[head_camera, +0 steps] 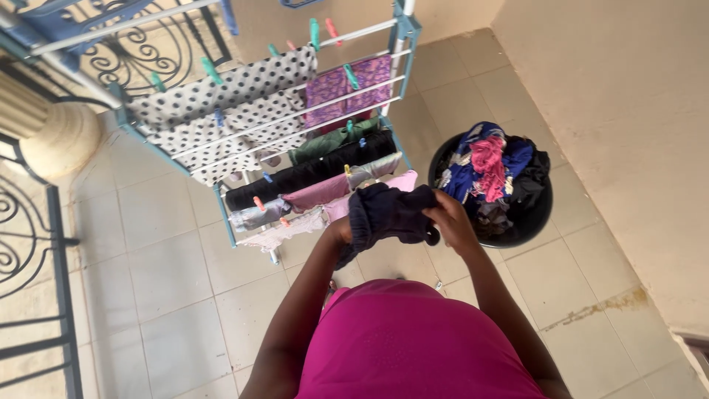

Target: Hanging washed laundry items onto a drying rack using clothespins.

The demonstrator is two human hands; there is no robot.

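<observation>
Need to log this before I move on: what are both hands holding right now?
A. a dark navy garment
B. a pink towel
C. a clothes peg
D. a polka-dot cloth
A: the left hand and right hand both grip a dark navy garment, held up beside the drying rack.

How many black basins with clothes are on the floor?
1. The black basin stands on the tiled floor right of the drying rack, beyond the right hand. Others may be out of view.

One drying rack (405,29), one black basin (535,222), two hands (452,222)
</observation>
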